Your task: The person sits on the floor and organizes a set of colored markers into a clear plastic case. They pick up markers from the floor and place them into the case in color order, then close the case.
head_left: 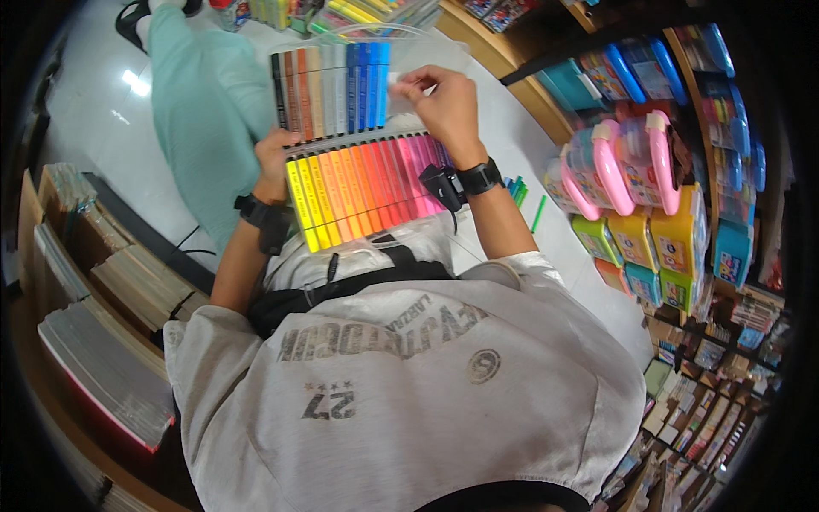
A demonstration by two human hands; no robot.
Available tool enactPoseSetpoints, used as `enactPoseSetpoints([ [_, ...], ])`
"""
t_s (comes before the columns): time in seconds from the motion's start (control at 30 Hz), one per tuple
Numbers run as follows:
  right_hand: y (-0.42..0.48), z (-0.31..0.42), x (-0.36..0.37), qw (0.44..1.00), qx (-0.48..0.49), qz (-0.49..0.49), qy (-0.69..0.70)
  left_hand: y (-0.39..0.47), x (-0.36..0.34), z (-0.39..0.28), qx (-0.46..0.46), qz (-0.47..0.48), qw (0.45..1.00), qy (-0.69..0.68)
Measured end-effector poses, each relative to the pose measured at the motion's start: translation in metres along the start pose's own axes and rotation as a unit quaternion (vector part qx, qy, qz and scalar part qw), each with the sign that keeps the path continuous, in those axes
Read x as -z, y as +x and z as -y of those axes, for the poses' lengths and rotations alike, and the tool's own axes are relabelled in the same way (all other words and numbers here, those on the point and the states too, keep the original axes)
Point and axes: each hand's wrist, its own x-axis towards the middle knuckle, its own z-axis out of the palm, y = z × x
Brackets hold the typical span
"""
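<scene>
An unfolded clear plastic marker case (361, 137) lies across my lap. My left hand (274, 159) grips its left edge near the fold. In the upper half stand black, brown, beige, grey and blue markers (368, 86). Yellow, orange, red, pink and purple markers (365, 189) fill a row in the lower half. My right hand (445, 105) hovers over the upper half, just right of the light blue marker, with fingers curled. Its fingertips are blurred, so whether they hold anything is unclear. A black wrist device (441, 185) hides some purple markers.
Several loose green and blue markers (519, 191) lie on the white tiled floor (473, 224) at right. Pink-handled plastic cases (617, 166) and coloured boxes (633, 237) crowd the right. Paper stacks (109, 371) fill shelving at left. More pen packs (365, 13) sit ahead, beside a green-trousered leg (198, 109).
</scene>
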Motion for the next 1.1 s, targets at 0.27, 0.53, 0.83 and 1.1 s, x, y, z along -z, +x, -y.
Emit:
enactPoseSetpoints([
  [0.27,-0.007,-0.142,0.128,0.948,-0.301,-0.052,-0.083,0.001,0.010,-0.004,-0.016,-0.052,0.994,-0.093],
  [0.53,-0.136,-0.252,0.062,0.810,-0.449,0.159,-0.342,-0.004,0.000,-0.005,-0.029,-0.106,0.992,-0.055],
  [0.83,-0.158,-0.307,0.027,0.833,-0.430,0.075,-0.340,-0.005,-0.017,-0.007,-0.026,-0.107,0.992,-0.053],
  [1.1,-0.055,-0.182,0.079,0.965,-0.243,-0.013,-0.101,-0.006,-0.012,-0.006,0.000,-0.114,0.993,-0.036],
])
